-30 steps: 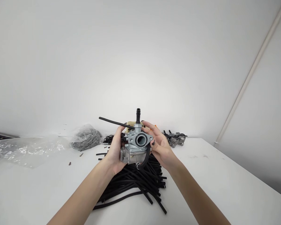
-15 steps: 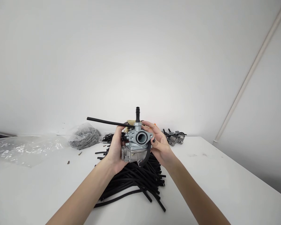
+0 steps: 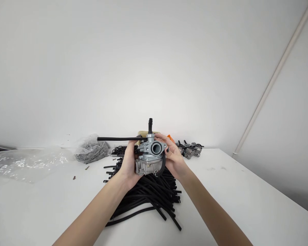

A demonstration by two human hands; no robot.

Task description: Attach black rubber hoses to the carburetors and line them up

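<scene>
We see a silver-grey carburetor [image 3: 149, 163] with a black rubber hose [image 3: 118, 139] above a heap of black tubing [image 3: 149, 194] on the white desk [image 3: 246, 194]. Our fingers [image 3: 172, 153] have black-painted nails, near an orange scrap [image 3: 170, 138].

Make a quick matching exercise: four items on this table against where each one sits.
Items:
1. black rubber hoses
2. carburettor
3. row of carburettors
4. plastic bag of grey parts

Places:
A. held in the left hand and right hand
B. heaped below the hands
C. far back, left of the hands
D. far back, right of the hands

Pairs: 1B, 2A, 3D, 4C
</scene>
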